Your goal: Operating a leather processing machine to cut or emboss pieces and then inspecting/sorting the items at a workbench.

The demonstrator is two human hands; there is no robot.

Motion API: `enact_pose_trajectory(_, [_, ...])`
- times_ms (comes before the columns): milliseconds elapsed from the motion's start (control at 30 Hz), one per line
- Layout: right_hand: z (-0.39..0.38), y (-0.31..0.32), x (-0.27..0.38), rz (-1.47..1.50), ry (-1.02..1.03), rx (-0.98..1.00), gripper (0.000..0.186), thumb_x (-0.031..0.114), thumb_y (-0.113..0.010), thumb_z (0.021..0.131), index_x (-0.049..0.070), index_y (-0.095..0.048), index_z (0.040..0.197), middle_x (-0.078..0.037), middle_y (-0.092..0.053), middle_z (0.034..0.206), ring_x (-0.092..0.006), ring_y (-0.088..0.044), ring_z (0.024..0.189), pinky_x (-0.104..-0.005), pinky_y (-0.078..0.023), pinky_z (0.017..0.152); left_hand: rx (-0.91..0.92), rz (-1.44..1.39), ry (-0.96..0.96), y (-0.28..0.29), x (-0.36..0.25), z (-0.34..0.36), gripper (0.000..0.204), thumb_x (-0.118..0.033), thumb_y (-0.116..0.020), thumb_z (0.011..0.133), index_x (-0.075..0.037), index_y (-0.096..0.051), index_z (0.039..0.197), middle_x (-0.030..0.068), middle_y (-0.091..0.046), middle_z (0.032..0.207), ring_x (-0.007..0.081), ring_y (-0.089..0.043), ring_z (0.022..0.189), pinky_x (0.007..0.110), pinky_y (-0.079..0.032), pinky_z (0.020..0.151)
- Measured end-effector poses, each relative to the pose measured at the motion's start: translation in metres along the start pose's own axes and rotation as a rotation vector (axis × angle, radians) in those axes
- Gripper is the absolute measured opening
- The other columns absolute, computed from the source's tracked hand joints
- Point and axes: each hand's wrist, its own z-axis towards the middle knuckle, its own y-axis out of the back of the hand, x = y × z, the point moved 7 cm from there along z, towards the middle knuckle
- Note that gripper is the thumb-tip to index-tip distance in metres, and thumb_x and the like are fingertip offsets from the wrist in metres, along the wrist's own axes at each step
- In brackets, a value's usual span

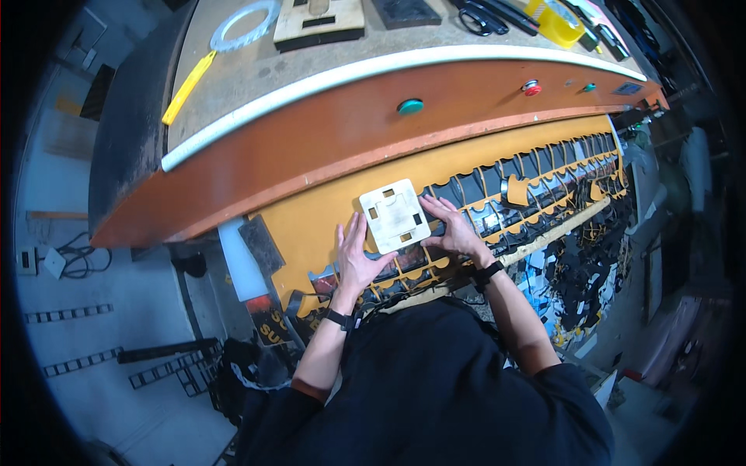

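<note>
A pale square plate (396, 202) with several small rectangular openings sits over a yellow sheet cut into slots (287, 221). My left hand (356, 260) holds the plate at its lower left, fingers extended along that side and thumb at the bottom edge. My right hand (454, 231) holds its right side, fingers along the edge and thumb low. Black strips and glossy printed pieces (489, 217) show through the slots.
Beyond the sheet is an orange bench front (295, 147) with coloured buttons. Its top (233, 85) carries a steel ring, yellow cutter (186, 89), wooden blocks, black tools and yellow tape (559, 23). Dark scraps (583, 287) lie below right. Cables and strips lie on the left floor.
</note>
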Motion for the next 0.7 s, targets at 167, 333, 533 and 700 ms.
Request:
enact_pose_trajectory(167, [-0.028, 0.032, 0.022, -0.106, 0.017, -0.183, 0.095, 0.021, -0.099, 0.073, 0.005, -0.058, 0.157, -0.017, -0.059, 0.16, -0.0348, -0.054, 0.15, -0.045, -0.043, 0.125, 0.025, -0.012, -0.026, 0.0, 0.002, -0.008, 0.122, -0.04, -0.102, 0.07, 0.007, -0.04, 0.164, 0.0307, -0.048, 0.165, 0.0398, -0.041, 0.159, 0.06, -0.017, 0.136])
enact_pose_trajectory(333, [-0.118, 0.066, 0.028, -0.129, -0.033, -0.576, 0.045, 0.019, -0.09, 0.085, 0.004, -0.076, 0.125, -0.017, -0.078, 0.112, -0.035, -0.073, 0.108, -0.0439, -0.057, 0.096, -0.029, -0.069, 0.049, 0.028, -0.013, -0.022, 0.102, -0.031, -0.101, 0.076, 0.006, -0.051, 0.156, 0.0302, -0.054, 0.159, 0.0429, -0.046, 0.153, 0.052, -0.035, 0.129])
enact_pose_trajectory(533, [-0.203, 0.047, -0.036, -0.258, -0.271, -0.696, 0.014, 0.013, -0.084, 0.086, 0.004, -0.077, 0.095, -0.012, -0.071, 0.093, -0.0364, -0.069, 0.097, -0.0462, -0.056, 0.09, -0.127, -0.078, -0.068, 0.046, -0.038, -0.043, 0.041, -0.011, -0.087, 0.09, 0.004, -0.074, 0.126, 0.0232, -0.077, 0.124, 0.0388, -0.074, 0.115, 0.045, -0.056, 0.104])
enact_pose_trajectory(700, [-0.206, 0.032, -0.05, -0.444, -0.112, -0.587, 0.022, 0.026, -0.079, 0.092, 0.007, -0.076, 0.103, -0.011, -0.069, 0.104, -0.0333, -0.066, 0.112, -0.0477, -0.045, 0.117, -0.205, -0.041, -0.165, 0.054, -0.088, -0.047, 0.023, -0.004, -0.082, 0.091, 0.003, -0.079, 0.113, 0.0203, -0.079, 0.108, 0.035, -0.077, 0.101, 0.043, -0.059, 0.094])
